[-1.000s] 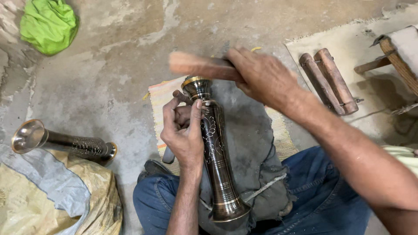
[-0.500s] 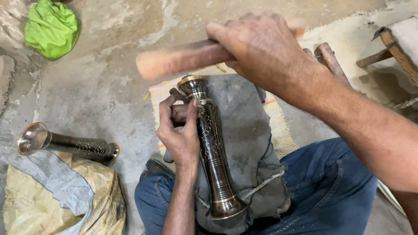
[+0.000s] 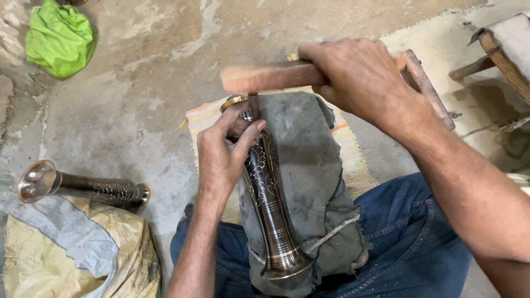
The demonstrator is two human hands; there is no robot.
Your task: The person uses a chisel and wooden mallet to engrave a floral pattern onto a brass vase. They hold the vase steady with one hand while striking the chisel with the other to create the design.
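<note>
Right hand [image 3: 359, 83] grip closed on wooden mallet [image 3: 270, 77], directly above vase [image 3: 265, 182] mouth; left hand [image 3: 221, 160] steadies vase's upper end.

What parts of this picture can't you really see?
All in the head view:
- Small tool under the left hand: fingers cover it, so its shape and its tip on the dark engraved vase are unclear.
- Wooden mallet: the right hand hides its handle, and its end is blurred.
- Second vase: its foot sinks behind the yellow sack.
- Wooden stool: cut off by the right edge.
</note>
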